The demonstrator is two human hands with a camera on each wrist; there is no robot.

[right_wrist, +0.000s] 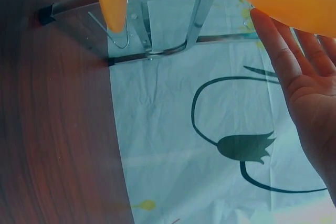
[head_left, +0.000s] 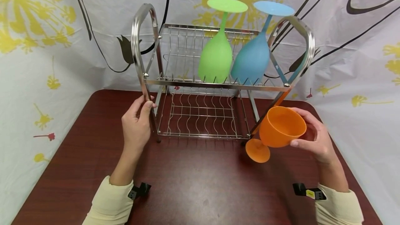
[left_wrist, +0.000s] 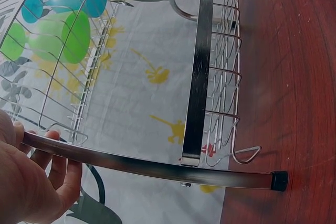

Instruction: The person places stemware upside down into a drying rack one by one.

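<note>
A two-tier metal dish rack (head_left: 200,85) stands on a dark red-brown table. My left hand (head_left: 136,121) grips its left front leg below the upper shelf; in the left wrist view, fingers (left_wrist: 65,174) curl round the metal tube. With my right hand (head_left: 317,138) I hold an orange goblet (head_left: 275,131) by its bowl, thumb at the front and fingers behind. The goblet is tilted, mouth toward the head camera and foot low to the left, beside the rack's right leg. Upside down on the upper shelf stand a green goblet (head_left: 216,56) and a blue goblet (head_left: 252,58).
The rack's lower shelf (head_left: 203,114) is a wavy wire grid. Curved metal handles rise at both sides, the right one (head_left: 309,41) above the orange goblet. Behind and beside the table (head_left: 200,183) hangs a white sheet (head_left: 93,65) with yellow flower prints.
</note>
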